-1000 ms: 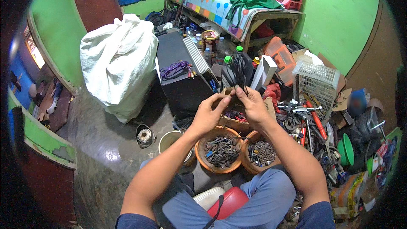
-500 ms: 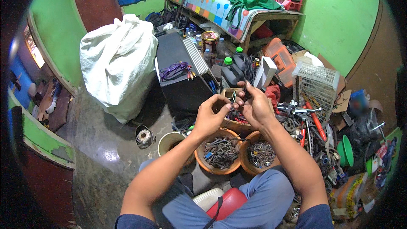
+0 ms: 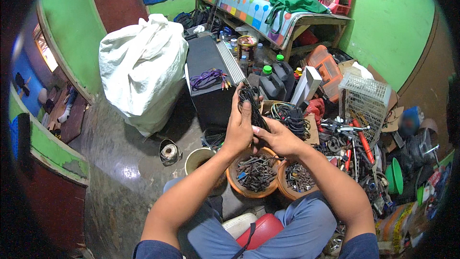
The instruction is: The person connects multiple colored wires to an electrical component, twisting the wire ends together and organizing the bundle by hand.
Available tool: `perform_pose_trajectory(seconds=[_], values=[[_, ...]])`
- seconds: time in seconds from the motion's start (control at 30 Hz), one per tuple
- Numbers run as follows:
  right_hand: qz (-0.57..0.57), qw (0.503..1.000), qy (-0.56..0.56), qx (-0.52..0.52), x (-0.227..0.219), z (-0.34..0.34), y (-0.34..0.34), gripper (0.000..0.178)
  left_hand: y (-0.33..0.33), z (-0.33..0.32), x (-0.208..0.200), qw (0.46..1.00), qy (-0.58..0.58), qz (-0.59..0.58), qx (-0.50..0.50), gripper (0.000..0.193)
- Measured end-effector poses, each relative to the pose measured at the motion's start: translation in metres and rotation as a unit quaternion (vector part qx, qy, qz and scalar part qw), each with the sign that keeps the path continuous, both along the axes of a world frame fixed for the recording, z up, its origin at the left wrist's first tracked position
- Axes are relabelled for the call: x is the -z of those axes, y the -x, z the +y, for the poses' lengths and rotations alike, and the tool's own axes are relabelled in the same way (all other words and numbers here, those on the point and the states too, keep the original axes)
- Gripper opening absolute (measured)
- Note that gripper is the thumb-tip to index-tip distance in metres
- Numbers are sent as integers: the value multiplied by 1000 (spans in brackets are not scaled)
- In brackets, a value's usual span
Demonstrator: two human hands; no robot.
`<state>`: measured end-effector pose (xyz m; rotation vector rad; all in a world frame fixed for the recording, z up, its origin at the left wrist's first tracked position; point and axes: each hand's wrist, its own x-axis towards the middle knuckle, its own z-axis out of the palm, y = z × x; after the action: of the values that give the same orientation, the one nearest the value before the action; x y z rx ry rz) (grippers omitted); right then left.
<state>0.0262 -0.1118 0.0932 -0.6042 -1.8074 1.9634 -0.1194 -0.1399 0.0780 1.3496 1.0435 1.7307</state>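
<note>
My left hand (image 3: 238, 125) is raised in front of me and grips a bundle of black cable (image 3: 251, 102) that loops over its fingers. My right hand (image 3: 278, 139) sits just right of it and pinches the lower end of the same cable. Below both hands stand two orange bowls, one (image 3: 237, 189) filled with bolts and dark metal parts, the other (image 3: 283, 192) with smaller hardware. More coiled black cable (image 3: 289, 115) lies in a cardboard box behind my hands.
A black case (image 3: 206, 76) with purple wire on it stands ahead, a big white sack (image 3: 141, 69) to the left. Tools and pliers (image 3: 352, 136) litter the floor right, beside a white wire basket (image 3: 366, 96). A beige bucket (image 3: 197, 159) and tape roll (image 3: 168, 152) sit left.
Both hands have lifted slightly and closed together on the black cable; the left hand now holds the bundle higher with its fingers upright.
</note>
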Motion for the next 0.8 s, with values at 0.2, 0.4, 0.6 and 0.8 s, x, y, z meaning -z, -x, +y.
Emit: perform_pose_trajectory(seconds=[0.2, 0.4, 0.6, 0.8], values=[[-8, 998, 32, -48, 12, -3, 1, 19, 4, 1, -7, 983, 20, -180, 39, 62], [-92, 991, -57, -80, 24, 0, 0, 26, 19, -2, -14, 940, 97, -303, 125, 56], [-138, 957, -235, -95, 15, -4, -3, 43, 27, -3, -21, 910, 141, -361, 147, 56], [-55, 995, -56, -56, 20, 4, 2, 37, 19, 0, -26, 935, 175, -266, 155, 55]])
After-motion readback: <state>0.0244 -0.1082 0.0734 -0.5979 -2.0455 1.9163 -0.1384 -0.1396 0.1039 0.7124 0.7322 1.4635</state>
